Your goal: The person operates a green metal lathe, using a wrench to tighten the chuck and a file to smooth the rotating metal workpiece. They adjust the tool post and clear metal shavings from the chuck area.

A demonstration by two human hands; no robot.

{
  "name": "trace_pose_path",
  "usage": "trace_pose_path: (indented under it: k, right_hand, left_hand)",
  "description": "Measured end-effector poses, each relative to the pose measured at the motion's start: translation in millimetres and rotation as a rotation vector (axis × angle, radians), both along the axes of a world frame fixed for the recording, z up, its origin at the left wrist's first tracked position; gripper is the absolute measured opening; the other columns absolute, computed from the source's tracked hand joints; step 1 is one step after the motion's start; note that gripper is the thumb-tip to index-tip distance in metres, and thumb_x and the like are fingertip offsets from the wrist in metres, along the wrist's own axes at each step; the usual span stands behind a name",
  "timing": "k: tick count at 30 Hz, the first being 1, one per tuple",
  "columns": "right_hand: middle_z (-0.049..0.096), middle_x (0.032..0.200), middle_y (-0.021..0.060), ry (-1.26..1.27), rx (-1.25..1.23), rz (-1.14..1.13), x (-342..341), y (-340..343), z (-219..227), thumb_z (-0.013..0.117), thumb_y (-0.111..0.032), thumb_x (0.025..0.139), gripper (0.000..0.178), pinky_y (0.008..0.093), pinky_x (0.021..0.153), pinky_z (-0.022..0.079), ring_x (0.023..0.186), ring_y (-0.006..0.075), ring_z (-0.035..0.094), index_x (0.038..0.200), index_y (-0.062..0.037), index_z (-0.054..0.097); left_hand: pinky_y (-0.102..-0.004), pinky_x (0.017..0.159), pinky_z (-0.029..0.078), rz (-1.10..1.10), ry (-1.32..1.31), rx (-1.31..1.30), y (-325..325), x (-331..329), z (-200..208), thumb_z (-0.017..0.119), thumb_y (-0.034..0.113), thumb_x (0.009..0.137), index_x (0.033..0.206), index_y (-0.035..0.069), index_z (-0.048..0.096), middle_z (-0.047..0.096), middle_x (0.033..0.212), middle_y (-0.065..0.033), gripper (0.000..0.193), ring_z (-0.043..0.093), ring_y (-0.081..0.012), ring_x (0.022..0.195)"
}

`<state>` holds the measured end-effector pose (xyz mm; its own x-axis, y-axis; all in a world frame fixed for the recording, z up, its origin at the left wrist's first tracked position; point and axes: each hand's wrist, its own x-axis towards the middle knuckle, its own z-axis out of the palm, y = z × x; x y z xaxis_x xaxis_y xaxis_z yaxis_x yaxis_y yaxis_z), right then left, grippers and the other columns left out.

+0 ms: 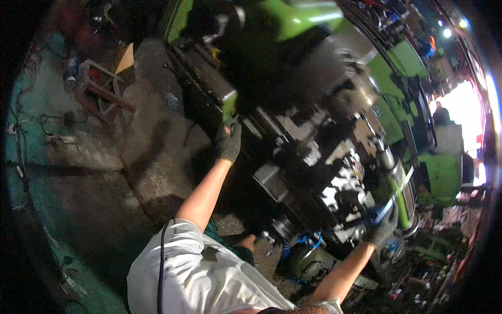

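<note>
Left hand (228,142), in a dark knit glove, raised at the end of a bare outstretched forearm and pressed to the front of the lathe (293,99), fingers curled at a small control there; too dark to tell whether anything is truly clasped. Right hand (383,230), gloved likewise, reaching out low on the right and clenched around a blue tool (377,213), close beside the shiny round workpiece (402,196) with its green band. Between both hands, the dark carriage (334,172) of the machine, crowded with blocks, levers and pale metal parts. Above, the green headstock housing (298,18) and a blurred grey chuck (340,78). Below the right forearm, a coiled blue hose (308,239) over a dark round drum. At the lower edge, a white shirt (198,277) with a thin black cable running down it. Far left, oil-stained concrete floor (151,131) and a small red-and-white stand (102,86). Far right, another green machine (442,175) with a person standing near the bright doorway.
</note>
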<state>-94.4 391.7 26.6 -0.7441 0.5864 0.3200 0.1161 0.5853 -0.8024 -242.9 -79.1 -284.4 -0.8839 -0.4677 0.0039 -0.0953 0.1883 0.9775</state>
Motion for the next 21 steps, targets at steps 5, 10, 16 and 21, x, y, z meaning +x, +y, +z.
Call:
trace_pose_path:
  k: [5, 10, 16, 21]
  right_hand:
    - [0.075, 0.097, 0.0107, -0.035, 0.194, -0.079, 26, 33, -20, 0.075, -0.022, 0.089, 0.035, 0.0365, 0.071, 0.057, 0.083, 0.0215, 0.070, 0.116, 0.0007, 0.073]
    - [0.073, 0.081, 0.0059, -0.345, 0.658, -0.177, -5, 11, -1, 0.071, -0.020, 0.089, 0.018, 0.0378, 0.068, 0.055, 0.073, 0.0210, 0.068, 0.093, -0.0036, 0.075]
    - [0.073, 0.087, 0.0087, -0.310, 0.502, -0.204, 10, 26, -13, 0.066, -0.018, 0.093, 0.020, 0.0398, 0.068, 0.052, 0.076, 0.0197, 0.064, 0.100, -0.0001, 0.071]
    - [0.066, 0.075, 0.0054, -0.207, 0.166, -0.315, 11, 11, -26, 0.066, -0.012, 0.094, 0.012, 0.0354, 0.062, 0.050, 0.066, 0.0169, 0.061, 0.092, -0.0008, 0.069]
  left_hand:
    - [-0.0526, 0.109, 0.048, -0.093, -0.800, -0.359, -61, 10, -121, 0.051, 0.059, 0.100, 0.133, 0.004, 0.066, 0.062, 0.141, -0.0277, 0.067, 0.059, -0.0457, 0.130]
    - [-0.0536, 0.110, 0.048, -0.436, -1.043, -0.219, -85, 3, -268, 0.044, 0.057, 0.103, 0.135, 0.007, 0.066, 0.062, 0.141, -0.0259, 0.064, 0.059, -0.0459, 0.131]
    - [-0.0527, 0.111, 0.047, -0.228, -1.153, 0.035, -63, -12, -287, 0.044, 0.057, 0.103, 0.138, 0.014, 0.066, 0.065, 0.141, -0.0212, 0.059, 0.059, -0.0420, 0.133]
    - [-0.0530, 0.109, 0.047, -0.051, -1.059, 0.770, -49, -30, -270, 0.051, 0.055, 0.102, 0.143, 0.017, 0.063, 0.067, 0.139, -0.0172, 0.057, 0.061, -0.0376, 0.132]
